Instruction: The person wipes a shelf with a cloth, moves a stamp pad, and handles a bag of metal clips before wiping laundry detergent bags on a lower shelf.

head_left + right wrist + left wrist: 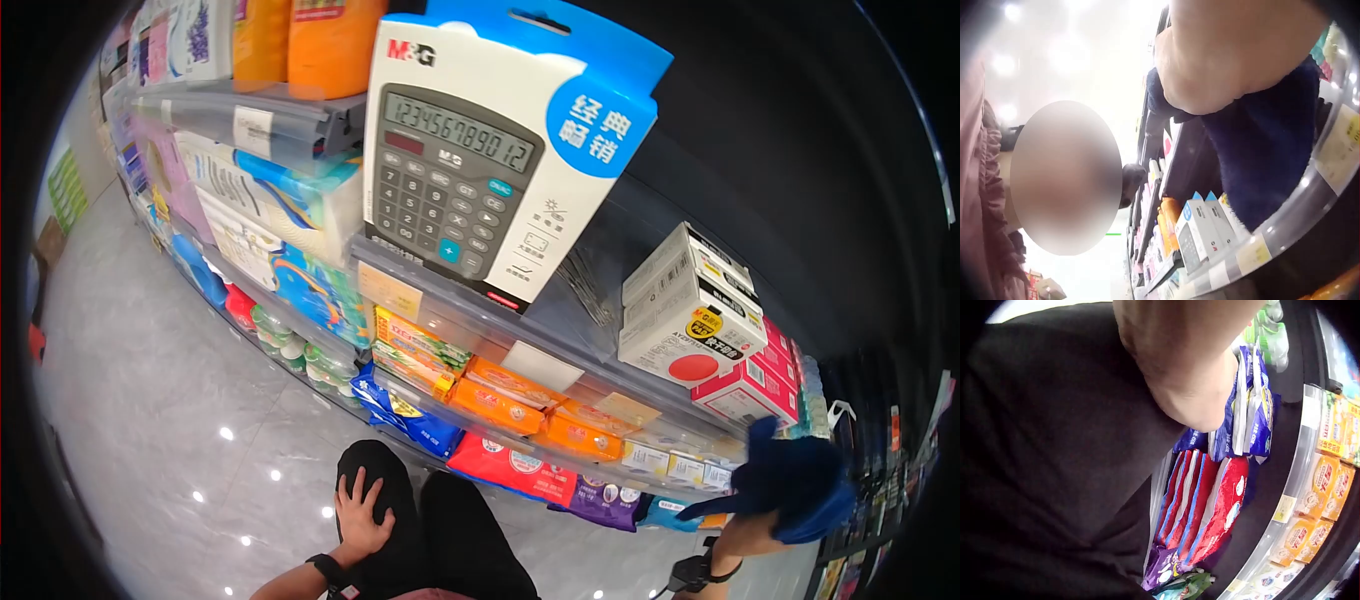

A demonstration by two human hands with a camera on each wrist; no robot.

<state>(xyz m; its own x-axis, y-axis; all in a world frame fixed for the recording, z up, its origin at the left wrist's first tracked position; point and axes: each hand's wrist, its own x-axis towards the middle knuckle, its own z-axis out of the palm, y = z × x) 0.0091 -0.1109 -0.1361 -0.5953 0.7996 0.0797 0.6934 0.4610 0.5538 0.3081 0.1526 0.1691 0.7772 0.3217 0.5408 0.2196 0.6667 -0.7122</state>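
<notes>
In the head view my left hand [363, 513] rests on the knee of the dark trousers [378, 462], its fingers spread. The left wrist view shows that hand [1191, 381] on the dark cloth of the leg, with its fingers hidden. My right hand [752, 533] grips a dark blue cloth [800, 480] at the right end of the shelf. From the right wrist camera, the fuzzy cloth [1266, 144] hangs from the hand [1229, 59] over the shelf's clear front edge. Near it stand white-and-pink boxes [750, 393]. A boxed calculator [455, 180] stands upright further left.
White boxes [690, 315] stand on the same shelf as the calculator. Orange bottles [335, 45] are at upper left. Lower shelves hold orange soap packs [495, 405], a blue bag [410, 415] and a red bag [510, 468]. Grey tiled floor [200, 400] lies at left.
</notes>
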